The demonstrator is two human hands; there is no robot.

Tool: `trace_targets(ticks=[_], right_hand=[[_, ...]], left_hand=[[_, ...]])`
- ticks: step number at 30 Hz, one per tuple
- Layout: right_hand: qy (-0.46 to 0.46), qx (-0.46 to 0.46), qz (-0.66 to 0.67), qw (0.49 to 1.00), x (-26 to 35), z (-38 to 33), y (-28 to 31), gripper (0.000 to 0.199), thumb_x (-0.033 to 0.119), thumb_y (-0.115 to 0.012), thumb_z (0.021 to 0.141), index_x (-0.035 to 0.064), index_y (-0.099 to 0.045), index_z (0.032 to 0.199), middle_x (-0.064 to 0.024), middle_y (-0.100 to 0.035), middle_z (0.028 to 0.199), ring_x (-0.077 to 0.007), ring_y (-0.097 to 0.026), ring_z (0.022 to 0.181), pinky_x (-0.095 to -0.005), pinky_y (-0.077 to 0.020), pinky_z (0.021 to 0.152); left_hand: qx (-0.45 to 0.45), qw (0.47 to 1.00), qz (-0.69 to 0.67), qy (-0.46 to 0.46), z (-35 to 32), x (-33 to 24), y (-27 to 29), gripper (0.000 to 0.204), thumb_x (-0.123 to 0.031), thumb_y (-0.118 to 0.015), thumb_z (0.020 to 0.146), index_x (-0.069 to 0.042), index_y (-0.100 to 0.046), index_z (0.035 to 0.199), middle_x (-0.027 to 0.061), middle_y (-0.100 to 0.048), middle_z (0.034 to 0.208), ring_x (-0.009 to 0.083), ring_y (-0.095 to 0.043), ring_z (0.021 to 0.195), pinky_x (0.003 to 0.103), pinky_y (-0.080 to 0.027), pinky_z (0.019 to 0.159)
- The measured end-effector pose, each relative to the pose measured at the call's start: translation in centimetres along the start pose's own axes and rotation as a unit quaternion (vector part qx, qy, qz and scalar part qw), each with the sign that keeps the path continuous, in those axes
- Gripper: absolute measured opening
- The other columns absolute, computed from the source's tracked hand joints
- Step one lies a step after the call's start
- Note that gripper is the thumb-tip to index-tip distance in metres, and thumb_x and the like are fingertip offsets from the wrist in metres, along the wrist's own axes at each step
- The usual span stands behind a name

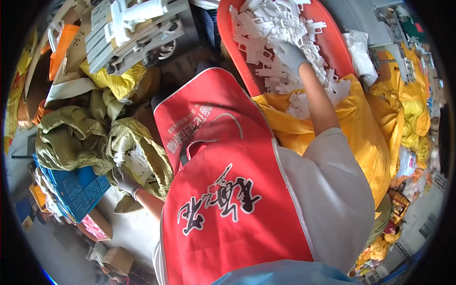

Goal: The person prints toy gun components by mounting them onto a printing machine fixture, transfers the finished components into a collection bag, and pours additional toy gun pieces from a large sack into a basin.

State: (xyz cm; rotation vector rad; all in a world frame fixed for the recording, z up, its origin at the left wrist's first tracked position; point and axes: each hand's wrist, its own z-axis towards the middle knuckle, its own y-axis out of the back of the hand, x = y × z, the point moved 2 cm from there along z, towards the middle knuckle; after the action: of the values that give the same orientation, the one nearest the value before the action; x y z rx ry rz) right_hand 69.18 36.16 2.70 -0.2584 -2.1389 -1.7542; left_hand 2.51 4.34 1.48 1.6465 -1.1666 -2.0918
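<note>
The grey-gloved right hand [289, 56] is on a heap of white plastic parts [285, 23], and the left hand [126, 181] is at a green sack [164, 173].

In the head view, the heap fills the red tub [338, 42], and some parts lie by the yellow sack [361, 133] at the tub's near end. The right hand's fingers are too hard to see, so I cannot tell if they pinch anything. The left hand is by the sack's mouth, with a white piece [119, 154] just past its fingers; I cannot tell if it holds that piece. The parts look tangled, so it seems best to lift a few gently from the top. Keeping the floppy sack mouth wide should help too.
</note>
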Motion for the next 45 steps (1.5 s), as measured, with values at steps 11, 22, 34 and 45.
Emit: trace_targets(ticks=[11,22,34,45], right_hand=[[-0.025,0.027,-0.308,0.951,-8.2,-1.7,-12.2,0.04,0.027,-0.044,0.091,0.0246,-0.047,0.131,-0.004,-0.04,0.14,-0.0327,-0.035,0.13,-0.0483,-0.0398,0.099],[0.196,0.088,-0.177,0.961,-5.3,-2.7,-6.6,0.033,0.021,-0.058,0.08,0.0123,-0.057,0.112,-0.0168,-0.052,0.116,-0.0381,-0.056,0.099,-0.0446,-0.0471,0.086],[-0.013,0.023,0.218,0.976,-8.2,-3.8,-9.4,0.026,0.008,-0.06,0.082,0.0076,-0.061,0.108,-0.0102,-0.062,0.085,-0.0177,-0.058,0.078,-0.0313,-0.0488,0.072],[0.066,0.125,-0.131,0.981,-0.7,-6.4,-6.4,0.044,0.012,-0.064,0.075,0.013,-0.055,0.119,-0.0155,-0.049,0.123,-0.0359,-0.056,0.104,-0.0428,-0.046,0.09]], left_hand=[[0.125,0.981,-0.009,-0.15,-3.1,-6.6,-2.9,0.032,-0.019,-0.056,0.092,0.0,-0.06,0.117,0.0108,-0.063,0.114,0.0194,-0.06,0.098,0.03,-0.045,0.089],[0.197,0.967,-0.039,-0.16,-8.4,-10.1,-6.3,0.026,-0.019,-0.059,0.086,-0.004,-0.065,0.106,0.0167,-0.067,0.099,0.0274,-0.064,0.094,0.033,-0.048,0.083],[0.139,0.942,-0.106,-0.285,-5.9,-17.6,-5.4,0.02,-0.011,-0.06,0.086,-0.002,-0.066,0.104,0.0147,-0.067,0.098,0.0259,-0.066,0.092,0.032,-0.05,0.08],[0.092,0.868,-0.127,-0.47,-3.1,-33.3,-5.0,0.021,-0.01,-0.06,0.084,-0.004,-0.066,0.103,0.0129,-0.067,0.101,0.0276,-0.063,0.096,0.034,-0.049,0.083]])
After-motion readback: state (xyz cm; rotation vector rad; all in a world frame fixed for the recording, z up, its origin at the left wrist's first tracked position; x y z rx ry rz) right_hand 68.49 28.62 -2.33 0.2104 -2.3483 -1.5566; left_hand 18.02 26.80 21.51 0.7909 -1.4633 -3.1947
